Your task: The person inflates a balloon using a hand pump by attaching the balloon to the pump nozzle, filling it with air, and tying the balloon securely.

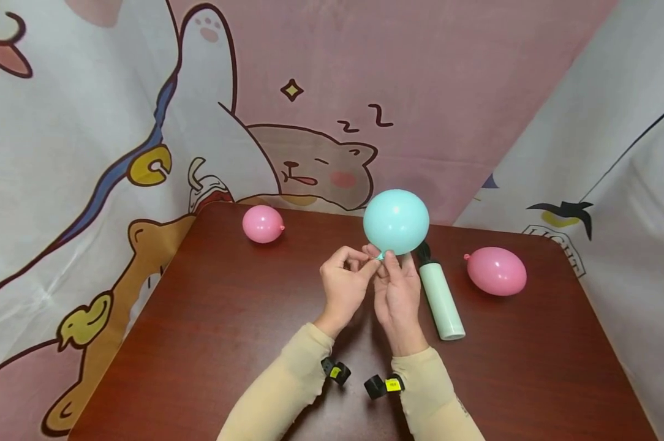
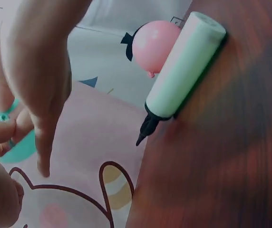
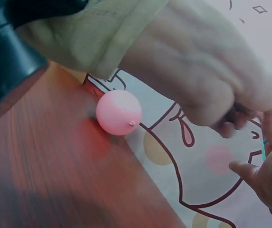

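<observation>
A light turquoise balloon [image 1: 396, 220], inflated and round, is held above the far part of the table with its neck toward the person. My left hand [image 1: 344, 285] pinches the neck from the left. On the other side, my right hand [image 1: 398, 300] holds the same neck between thumb and fingers, its palm turned up. In the left wrist view a bit of the turquoise neck [image 2: 4, 117] shows among the fingers. How the neck is wound or folded there is too small to tell. The balloon is mostly cut off in both wrist views.
A pale green hand pump [image 1: 442, 300] with a black nozzle lies right of the right hand. One tied pink balloon [image 1: 496, 271] rests farther right, another smaller pink balloon [image 1: 263, 224] at the back left. Printed cloth [image 1: 448, 92] hangs behind the brown table [image 1: 211, 318].
</observation>
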`<state>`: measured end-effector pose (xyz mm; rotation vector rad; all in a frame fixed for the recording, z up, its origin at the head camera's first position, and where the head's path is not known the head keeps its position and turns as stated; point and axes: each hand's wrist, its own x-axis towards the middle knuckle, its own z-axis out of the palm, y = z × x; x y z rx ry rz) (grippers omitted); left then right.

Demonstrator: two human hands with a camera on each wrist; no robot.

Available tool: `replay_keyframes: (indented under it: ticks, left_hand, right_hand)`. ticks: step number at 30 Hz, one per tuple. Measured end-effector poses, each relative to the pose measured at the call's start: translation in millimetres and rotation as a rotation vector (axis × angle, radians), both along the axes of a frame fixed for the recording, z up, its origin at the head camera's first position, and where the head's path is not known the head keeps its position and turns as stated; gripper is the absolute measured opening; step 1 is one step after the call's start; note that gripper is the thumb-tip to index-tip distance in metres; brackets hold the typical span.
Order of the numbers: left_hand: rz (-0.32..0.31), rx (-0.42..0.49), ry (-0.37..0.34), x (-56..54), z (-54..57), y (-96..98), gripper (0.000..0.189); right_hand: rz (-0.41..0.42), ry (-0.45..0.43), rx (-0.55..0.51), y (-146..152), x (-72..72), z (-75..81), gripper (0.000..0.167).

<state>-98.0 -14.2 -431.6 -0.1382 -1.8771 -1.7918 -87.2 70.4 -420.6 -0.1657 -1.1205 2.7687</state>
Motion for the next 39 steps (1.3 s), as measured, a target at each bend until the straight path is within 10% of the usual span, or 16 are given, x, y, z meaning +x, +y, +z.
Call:
replay_keyframes:
  ticks: [22, 33, 39]
  left_hand:
    - [-0.092, -0.748, 0.172, -0.8, 14.6, -19.3, 0.017]
    - [-0.007, -0.760, 0.151, -0.9, 18.5, -20.4, 0.028]
    - [0.018, -0.796, 0.302, -0.9, 13.3, -18.9, 0.011]
  right_hand:
    - [-0.041, -0.073, 0.217, 0.1, 1.5, -1.4, 0.056]
    - [-0.104, -0.123, 0.296, -0.3, -0.8, -4.6, 0.050]
    - [-0.063, -0.173, 0.275, 1.2, -1.9, -3.7, 0.044]
